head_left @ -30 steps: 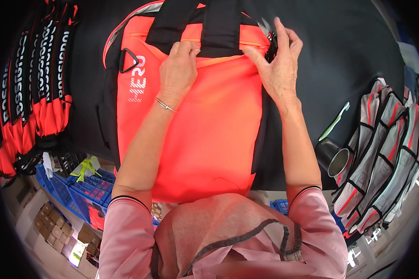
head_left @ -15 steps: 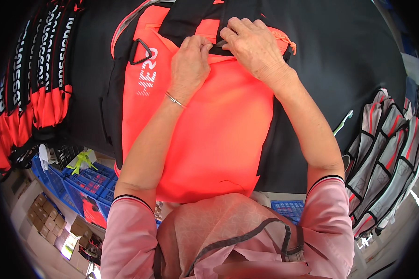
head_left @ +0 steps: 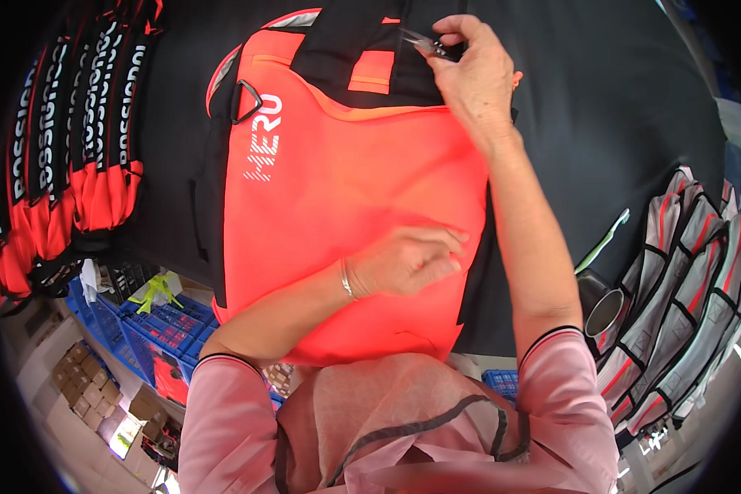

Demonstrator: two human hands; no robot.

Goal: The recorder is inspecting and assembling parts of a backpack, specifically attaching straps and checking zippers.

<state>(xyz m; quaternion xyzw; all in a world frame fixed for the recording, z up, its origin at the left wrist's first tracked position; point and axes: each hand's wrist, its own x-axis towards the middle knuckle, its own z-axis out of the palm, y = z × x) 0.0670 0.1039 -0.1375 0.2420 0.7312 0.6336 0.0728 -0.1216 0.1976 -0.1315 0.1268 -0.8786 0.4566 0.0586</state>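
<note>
We have the red-orange and black bag (head_left: 329, 206) spread on the black bench (head_left: 601, 107), its broad panel toward us, probably so the far edge and black straps (head_left: 329, 49) lie within reach of both hands. Our right hand (head_left: 482, 78) grips small snips (head_left: 431, 46) at the far right, blades pointing left over the straps; holding them in the palm side of the fingers seems to keep them ready. Our left hand (head_left: 412, 262) is loosely curled over the near part of the panel; we cannot tell whether it pinches anything or touches the cloth.

Half a second ago, both hands met at the bag's far edge. Now the left has come nearer to us, the right has lifted apart, and the snips show plainly.
</note>
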